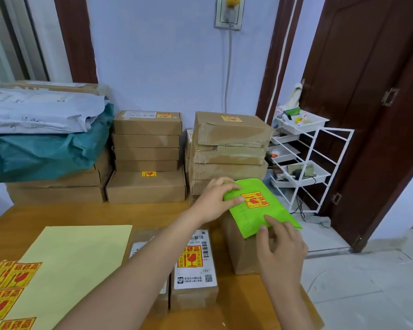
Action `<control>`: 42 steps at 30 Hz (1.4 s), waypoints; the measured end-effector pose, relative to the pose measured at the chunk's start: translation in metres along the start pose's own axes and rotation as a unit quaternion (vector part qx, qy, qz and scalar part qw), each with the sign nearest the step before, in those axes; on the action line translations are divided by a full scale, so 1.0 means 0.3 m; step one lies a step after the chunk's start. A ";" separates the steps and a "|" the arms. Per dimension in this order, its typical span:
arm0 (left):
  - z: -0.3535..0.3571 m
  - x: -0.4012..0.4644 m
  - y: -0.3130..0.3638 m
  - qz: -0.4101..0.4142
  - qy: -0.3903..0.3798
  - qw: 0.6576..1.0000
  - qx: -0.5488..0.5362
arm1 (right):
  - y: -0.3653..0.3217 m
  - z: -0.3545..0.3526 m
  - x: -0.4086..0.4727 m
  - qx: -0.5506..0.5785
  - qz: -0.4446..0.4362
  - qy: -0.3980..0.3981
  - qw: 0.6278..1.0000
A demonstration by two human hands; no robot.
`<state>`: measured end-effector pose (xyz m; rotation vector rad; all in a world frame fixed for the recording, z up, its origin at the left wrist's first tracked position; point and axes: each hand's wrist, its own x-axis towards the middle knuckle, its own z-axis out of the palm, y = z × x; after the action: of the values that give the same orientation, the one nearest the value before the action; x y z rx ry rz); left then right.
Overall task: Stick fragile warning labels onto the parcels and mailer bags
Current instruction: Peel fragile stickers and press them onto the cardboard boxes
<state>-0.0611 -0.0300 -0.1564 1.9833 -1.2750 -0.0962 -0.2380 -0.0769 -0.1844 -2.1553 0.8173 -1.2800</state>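
Steadying the green mailer bag [258, 210] on a brown parcel [246, 253] at the tabletop's [100, 215] right edge | left hand [212, 198] grip: fingers curled on its far corner, probably to stop sliding | right hand [280, 248] grip: loose, fingertips on near edge | fragile label [254, 199] already stuck | spare labels [7, 289] near-left, handy for the next.

1. The green bag [260, 208] has a yellow sticker [255, 199] with red words "易碎品" and a broken-glass sign.
2. The box [196, 267] near the tabletop's front edge has the same sticker [190, 256] on its white label, which shows "V05 220", barcodes and a small square code.
3. Loose stickers [7, 287] at the front left corner say "易碎品".
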 end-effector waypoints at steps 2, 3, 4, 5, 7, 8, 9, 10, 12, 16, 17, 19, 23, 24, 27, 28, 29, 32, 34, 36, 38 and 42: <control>0.002 0.011 0.004 0.002 0.011 1.000 0.026 | 0.005 0.003 0.001 0.005 0.000 0.003 1.000; 0.003 0.009 0.008 0.003 0.032 0.999 0.029 | 0.006 0.001 0.000 0.006 -0.003 0.008 1.000; 0.004 0.005 0.009 0.005 0.060 0.998 0.026 | 0.007 -0.003 -0.003 0.007 -0.011 0.014 1.000; 0.002 -0.006 0.011 0.010 0.090 0.996 0.020 | 0.005 -0.007 -0.006 0.009 -0.021 0.021 1.000; -0.008 -0.040 0.009 0.022 0.148 0.989 -0.001 | -0.003 -0.014 -0.018 0.023 -0.053 0.035 0.998; -0.018 -0.063 0.005 0.026 0.175 0.984 -0.012 | -0.009 -0.016 -0.026 0.037 -0.076 0.042 0.996; -0.033 -0.092 0.001 0.024 0.198 0.980 -0.020 | -0.017 -0.017 -0.036 0.055 -0.102 0.046 0.992; -0.052 -0.124 -0.006 0.016 0.218 0.976 -0.025 | -0.027 -0.016 -0.047 0.076 -0.128 0.045 0.988; -0.106 -0.194 -0.026 -0.015 0.235 0.971 -0.028 | -0.055 -0.012 -0.065 0.111 -0.171 0.023 0.979; -0.214 -0.350 -0.078 -0.111 0.182 0.977 -0.011 | -0.097 0.026 -0.104 0.131 -0.217 -0.081 0.964; -0.231 -0.388 -0.090 -0.133 0.181 0.974 -0.004 | -0.102 0.040 -0.117 0.127 -0.224 -0.106 0.960; -0.252 -0.455 -0.109 -0.176 0.197 0.964 0.000 | -0.108 0.066 -0.141 0.105 -0.224 -0.153 0.957; -0.241 -0.553 -0.131 -0.258 0.234 0.937 -0.023 | -0.096 0.111 -0.182 -0.004 -0.165 -0.237 0.957; -0.232 -0.570 -0.132 -0.274 0.239 0.931 -0.031 | -0.090 0.120 -0.188 -0.037 -0.152 -0.259 0.953; -0.200 -0.608 -0.126 -0.313 0.246 0.915 -0.060 | -0.071 0.135 -0.200 -0.069 -0.065 -0.319 0.943; -0.189 -0.619 -0.124 -0.320 0.248 0.912 -0.068 | -0.067 0.138 -0.205 -0.061 -0.032 -0.328 0.942; -0.179 -0.631 -0.122 -0.328 0.251 0.908 -0.071 | -0.062 0.143 -0.208 -0.051 -0.002 -0.335 0.941; -0.162 -0.665 -0.126 -0.353 0.254 0.897 -0.077 | -0.056 0.155 -0.221 -0.007 0.063 -0.351 0.934; -0.154 -0.683 -0.126 -0.374 0.249 0.889 -0.089 | -0.060 0.154 -0.224 0.064 0.120 -0.349 0.927; -0.148 -0.697 -0.118 -0.383 0.237 0.887 -0.103 | -0.073 0.147 -0.217 0.116 0.160 -0.334 0.921; -0.136 -0.703 -0.107 -0.376 0.223 0.892 -0.115 | -0.085 0.142 -0.210 0.148 0.191 -0.329 0.913; -0.127 -0.702 -0.077 -0.377 0.255 0.873 -0.176 | -0.102 0.142 -0.224 0.205 0.242 -0.336 0.887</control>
<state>-0.1320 0.1655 -0.2120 1.8894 -0.0923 -0.1538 -0.2179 -0.0032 -0.2221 -1.7080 0.6434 -0.3538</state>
